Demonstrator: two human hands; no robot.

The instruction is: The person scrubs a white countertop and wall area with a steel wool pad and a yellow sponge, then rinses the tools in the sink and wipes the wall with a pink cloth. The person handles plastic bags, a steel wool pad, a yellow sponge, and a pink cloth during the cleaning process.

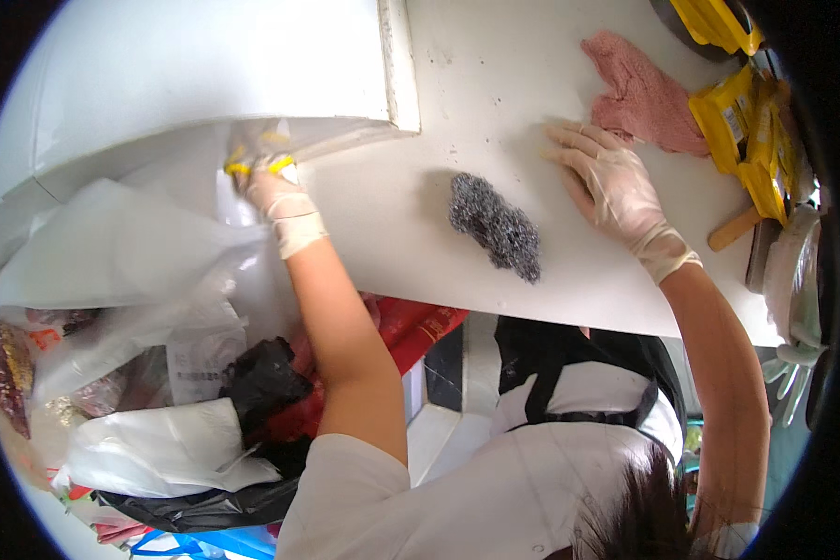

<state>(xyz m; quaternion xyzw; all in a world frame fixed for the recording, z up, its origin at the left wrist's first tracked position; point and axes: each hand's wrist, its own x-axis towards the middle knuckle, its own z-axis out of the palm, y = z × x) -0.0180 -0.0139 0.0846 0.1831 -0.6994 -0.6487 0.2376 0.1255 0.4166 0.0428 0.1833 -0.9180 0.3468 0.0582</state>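
My left hand (273, 187), in a translucent glove, reaches beneath the overhanging white panel and grips a blurred thing with yellow parts (259, 164); what it is cannot be told. Under that forearm and beside it lies crumpled clear plastic (126, 238). My right hand (605, 175), gloved too, rests palm down on the white tabletop (392, 231), its fingers extended and holding nothing. Close to its fingers is a crumpled pink cloth (644, 105). Between my hands lies a grey metal scouring pad (493, 227), touched by neither.
Yellow packets (724, 126) and a wooden handle (733, 229) sit at the right edge. A white panel (217, 63) with a worn edge overhangs the upper left. Below left are plastic bags, a black bag (266, 381) and red packaging (420, 325). Dark specks dot the tabletop.
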